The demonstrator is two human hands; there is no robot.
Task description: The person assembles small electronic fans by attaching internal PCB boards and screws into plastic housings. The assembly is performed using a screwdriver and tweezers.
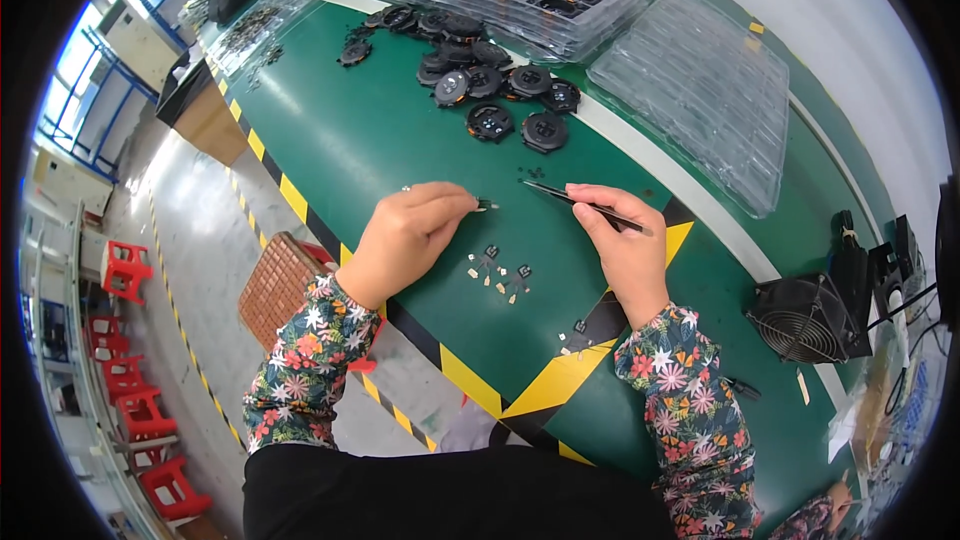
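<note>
Tweezers (pixel 552 191) sit pinched in your right hand (pixel 628 248), pen-like, seemingly for fine control, their tips just beside tiny black pieces (pixel 534 172). Left of those pieces, your left hand (pixel 412 230) pinches a small part (pixel 486 205) by one end, probably to keep its other end exposed.

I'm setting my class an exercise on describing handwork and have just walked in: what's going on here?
A person is working at a green table. The left grip pinches a small part; the right grip holds dark tweezers, their tips near some tiny black bits. Three dark pieces with pale tabs lie nearer the person. Farther off, round black cases lie loose in front of stacked clear trays.
</note>
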